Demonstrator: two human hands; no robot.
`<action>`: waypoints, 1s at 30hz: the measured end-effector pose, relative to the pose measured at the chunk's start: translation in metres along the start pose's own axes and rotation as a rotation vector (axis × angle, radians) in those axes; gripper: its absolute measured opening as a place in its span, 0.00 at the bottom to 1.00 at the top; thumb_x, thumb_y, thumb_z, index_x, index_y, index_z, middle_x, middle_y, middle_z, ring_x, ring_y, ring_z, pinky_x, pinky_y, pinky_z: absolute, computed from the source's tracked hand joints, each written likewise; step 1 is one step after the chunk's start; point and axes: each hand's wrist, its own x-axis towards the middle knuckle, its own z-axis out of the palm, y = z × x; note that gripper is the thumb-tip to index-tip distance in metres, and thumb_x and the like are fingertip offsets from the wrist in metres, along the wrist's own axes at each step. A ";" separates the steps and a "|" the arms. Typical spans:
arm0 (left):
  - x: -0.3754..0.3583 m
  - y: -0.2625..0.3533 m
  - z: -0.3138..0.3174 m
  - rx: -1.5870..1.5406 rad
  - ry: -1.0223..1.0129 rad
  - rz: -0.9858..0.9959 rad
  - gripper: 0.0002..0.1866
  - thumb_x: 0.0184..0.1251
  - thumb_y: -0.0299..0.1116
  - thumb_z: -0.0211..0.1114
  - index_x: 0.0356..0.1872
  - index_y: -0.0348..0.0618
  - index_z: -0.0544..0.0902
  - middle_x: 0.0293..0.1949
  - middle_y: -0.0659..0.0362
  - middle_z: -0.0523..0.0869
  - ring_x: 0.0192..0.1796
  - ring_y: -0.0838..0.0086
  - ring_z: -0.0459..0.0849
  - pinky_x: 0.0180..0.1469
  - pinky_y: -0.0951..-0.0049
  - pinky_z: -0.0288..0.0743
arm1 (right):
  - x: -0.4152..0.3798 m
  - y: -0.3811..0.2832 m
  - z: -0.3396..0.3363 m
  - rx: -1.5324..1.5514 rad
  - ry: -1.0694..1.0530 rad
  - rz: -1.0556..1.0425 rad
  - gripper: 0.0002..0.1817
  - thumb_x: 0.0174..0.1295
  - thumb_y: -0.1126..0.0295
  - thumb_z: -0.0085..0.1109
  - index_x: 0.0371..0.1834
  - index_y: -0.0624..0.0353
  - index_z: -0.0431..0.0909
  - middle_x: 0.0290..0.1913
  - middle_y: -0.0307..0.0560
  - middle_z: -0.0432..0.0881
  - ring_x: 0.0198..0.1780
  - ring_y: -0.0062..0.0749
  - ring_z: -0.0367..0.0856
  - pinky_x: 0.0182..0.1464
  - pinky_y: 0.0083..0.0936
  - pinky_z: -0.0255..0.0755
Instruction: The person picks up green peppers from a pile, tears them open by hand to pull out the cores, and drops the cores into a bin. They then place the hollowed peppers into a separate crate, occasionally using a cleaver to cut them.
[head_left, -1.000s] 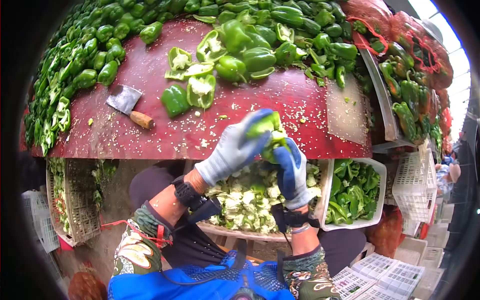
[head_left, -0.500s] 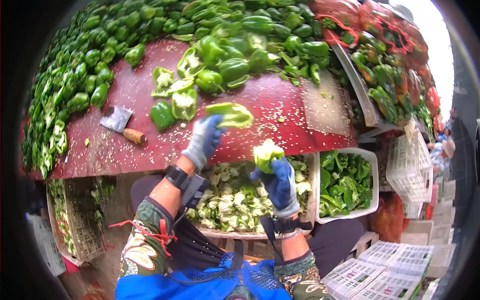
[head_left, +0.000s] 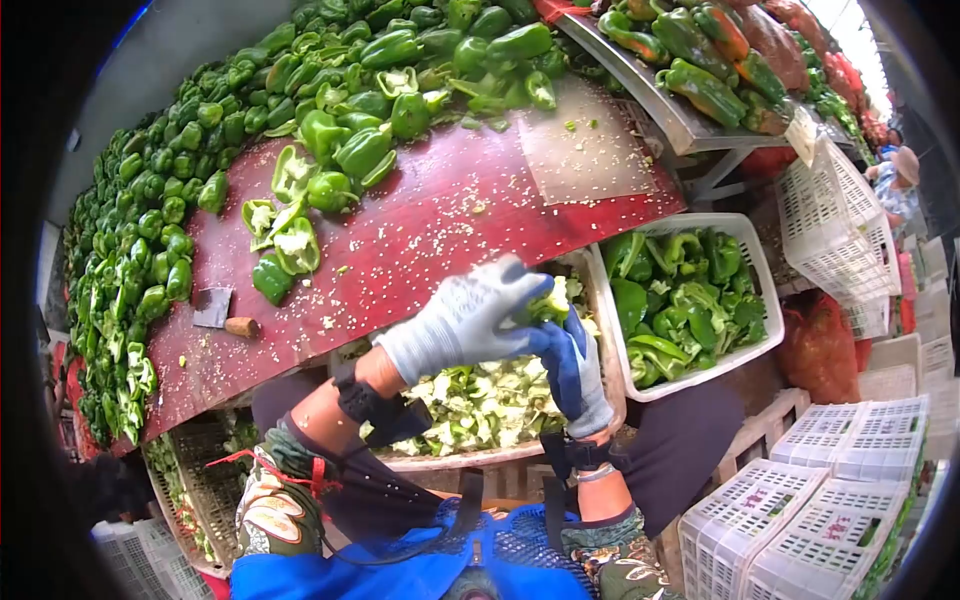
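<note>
My left hand (head_left: 470,318), in a grey and blue glove, reaches across to my right hand (head_left: 577,375), gloved alike. Between them is a pale green bell pepper piece (head_left: 548,304), with the fingers of both hands closed around it and partly covering it. Both hands are above a wide basin (head_left: 480,458) full of pale pepper cores and scraps (head_left: 485,405). On the red table (head_left: 400,260), cut pepper halves (head_left: 297,246) lie beside whole green peppers (head_left: 365,152). A cleaver (head_left: 213,307) with a wooden handle rests at the left.
To the right of the basin stands a white tub (head_left: 770,285) of cut green peppers (head_left: 690,310). Heaped peppers (head_left: 140,230) line the table's far and left sides. White crates (head_left: 800,500) are stacked at lower right. Another person (head_left: 893,185) is at far right.
My left hand has come down and right to meet my right hand. The pepper half it held is no longer visible there. The camera view has turned right.
</note>
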 end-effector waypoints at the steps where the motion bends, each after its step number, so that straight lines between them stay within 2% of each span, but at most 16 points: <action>1: -0.007 -0.004 0.006 -0.122 0.023 -0.002 0.32 0.57 0.39 0.71 0.63 0.44 0.73 0.52 0.48 0.77 0.52 0.53 0.81 0.53 0.62 0.77 | -0.001 -0.012 0.010 -0.045 -0.024 -0.084 0.19 0.71 0.64 0.50 0.58 0.64 0.73 0.37 0.39 0.80 0.31 0.19 0.78 0.37 0.16 0.75; 3: -0.020 -0.019 0.013 -0.274 0.061 -0.011 0.31 0.60 0.38 0.71 0.63 0.39 0.72 0.50 0.48 0.77 0.51 0.56 0.82 0.54 0.64 0.76 | 0.000 -0.011 0.019 -0.155 -0.093 -0.202 0.18 0.72 0.64 0.46 0.56 0.66 0.74 0.36 0.42 0.80 0.27 0.22 0.79 0.32 0.17 0.73; 8: -0.052 -0.042 0.040 -0.597 0.227 -0.129 0.29 0.62 0.34 0.69 0.63 0.36 0.71 0.50 0.48 0.78 0.52 0.62 0.81 0.56 0.66 0.74 | 0.009 -0.004 0.050 -0.160 -0.113 -0.054 0.13 0.72 0.66 0.45 0.39 0.65 0.74 0.38 0.46 0.81 0.28 0.31 0.81 0.33 0.26 0.76; 11: -0.067 -0.040 0.036 -0.482 0.258 -0.137 0.30 0.63 0.30 0.67 0.66 0.36 0.69 0.52 0.48 0.78 0.54 0.60 0.80 0.59 0.65 0.72 | 0.029 0.013 0.072 -0.363 0.095 -0.285 0.25 0.74 0.55 0.41 0.46 0.71 0.77 0.37 0.51 0.83 0.34 0.29 0.82 0.38 0.29 0.76; 13: -0.075 -0.055 0.043 -0.426 0.337 -0.167 0.31 0.63 0.28 0.65 0.67 0.37 0.69 0.53 0.47 0.78 0.55 0.58 0.80 0.60 0.64 0.72 | 0.032 0.009 0.086 -0.343 0.039 -0.222 0.27 0.75 0.52 0.40 0.48 0.68 0.78 0.37 0.46 0.83 0.35 0.26 0.81 0.38 0.26 0.75; 14: -0.078 -0.063 0.046 -0.572 0.381 -0.196 0.30 0.64 0.28 0.64 0.68 0.36 0.68 0.56 0.49 0.79 0.55 0.65 0.80 0.60 0.67 0.72 | 0.032 0.003 0.095 -0.333 0.012 -0.190 0.27 0.76 0.50 0.40 0.49 0.67 0.79 0.37 0.44 0.83 0.35 0.24 0.81 0.38 0.25 0.75; 15: -0.081 -0.073 0.049 -0.902 0.384 -0.256 0.27 0.67 0.29 0.63 0.66 0.36 0.69 0.58 0.55 0.79 0.56 0.75 0.78 0.61 0.71 0.71 | 0.034 -0.004 0.105 -0.119 -0.028 0.051 0.27 0.76 0.50 0.40 0.49 0.65 0.79 0.37 0.42 0.83 0.34 0.21 0.80 0.36 0.23 0.75; 16: -0.084 -0.079 0.044 -1.068 0.362 -0.319 0.26 0.68 0.29 0.63 0.66 0.36 0.70 0.58 0.57 0.79 0.57 0.78 0.76 0.61 0.73 0.71 | 0.039 -0.001 0.111 -0.067 -0.068 0.030 0.24 0.76 0.50 0.42 0.51 0.60 0.79 0.37 0.38 0.83 0.31 0.17 0.79 0.30 0.18 0.73; 18: -0.089 -0.085 0.036 -1.336 0.329 -0.437 0.24 0.70 0.30 0.64 0.64 0.36 0.72 0.57 0.61 0.79 0.57 0.80 0.75 0.61 0.74 0.71 | 0.034 -0.003 0.112 -0.110 -0.171 0.070 0.20 0.75 0.55 0.46 0.53 0.60 0.77 0.37 0.40 0.82 0.34 0.22 0.82 0.32 0.22 0.76; 21: -0.100 -0.080 0.033 -1.318 0.324 -0.333 0.24 0.69 0.33 0.66 0.63 0.36 0.73 0.55 0.61 0.80 0.57 0.81 0.75 0.61 0.75 0.71 | 0.034 0.006 0.105 -0.547 -0.281 -0.186 0.17 0.71 0.62 0.51 0.55 0.61 0.74 0.37 0.49 0.83 0.37 0.37 0.84 0.37 0.31 0.79; 22: -0.101 -0.074 0.028 -1.137 0.390 -0.259 0.25 0.67 0.36 0.69 0.61 0.38 0.75 0.47 0.61 0.84 0.49 0.83 0.78 0.54 0.76 0.74 | 0.038 0.007 0.101 -0.660 -0.338 -0.310 0.16 0.70 0.64 0.53 0.55 0.61 0.74 0.38 0.51 0.83 0.38 0.41 0.85 0.37 0.32 0.79; 24: -0.108 -0.079 0.010 -0.809 0.201 -0.288 0.23 0.66 0.38 0.69 0.59 0.40 0.76 0.39 0.59 0.85 0.41 0.82 0.79 0.46 0.74 0.75 | 0.046 0.005 0.095 -0.839 -0.435 -0.590 0.15 0.68 0.68 0.55 0.54 0.62 0.75 0.38 0.56 0.83 0.39 0.48 0.85 0.37 0.35 0.79; 25: -0.110 -0.080 0.002 -0.643 0.107 -0.298 0.23 0.66 0.39 0.69 0.58 0.41 0.76 0.36 0.58 0.85 0.38 0.81 0.80 0.42 0.73 0.75 | 0.048 0.000 0.095 -0.911 -0.486 -0.740 0.14 0.66 0.70 0.56 0.53 0.63 0.75 0.39 0.59 0.83 0.40 0.51 0.84 0.37 0.36 0.79; 26: -0.111 -0.077 -0.005 -0.509 0.091 -0.265 0.20 0.66 0.41 0.68 0.53 0.42 0.78 0.28 0.54 0.81 0.29 0.78 0.78 0.34 0.70 0.72 | 0.046 -0.009 0.095 -1.090 -0.466 -1.114 0.10 0.66 0.73 0.57 0.49 0.64 0.78 0.39 0.61 0.83 0.42 0.50 0.85 0.37 0.37 0.79; 29: -0.114 -0.083 0.010 -0.445 0.175 -0.173 0.18 0.66 0.43 0.68 0.49 0.42 0.79 0.27 0.52 0.78 0.27 0.74 0.77 0.32 0.70 0.70 | 0.033 -0.014 0.096 -1.082 -0.426 -0.991 0.08 0.67 0.74 0.56 0.45 0.64 0.80 0.37 0.59 0.83 0.39 0.49 0.85 0.36 0.38 0.78; 30: -0.113 -0.086 0.021 -0.531 0.245 -0.165 0.17 0.67 0.42 0.67 0.48 0.41 0.79 0.27 0.57 0.80 0.28 0.79 0.76 0.32 0.73 0.70 | 0.031 -0.014 0.099 -1.010 -0.393 -0.856 0.08 0.68 0.72 0.55 0.44 0.64 0.81 0.34 0.57 0.83 0.36 0.48 0.84 0.35 0.38 0.77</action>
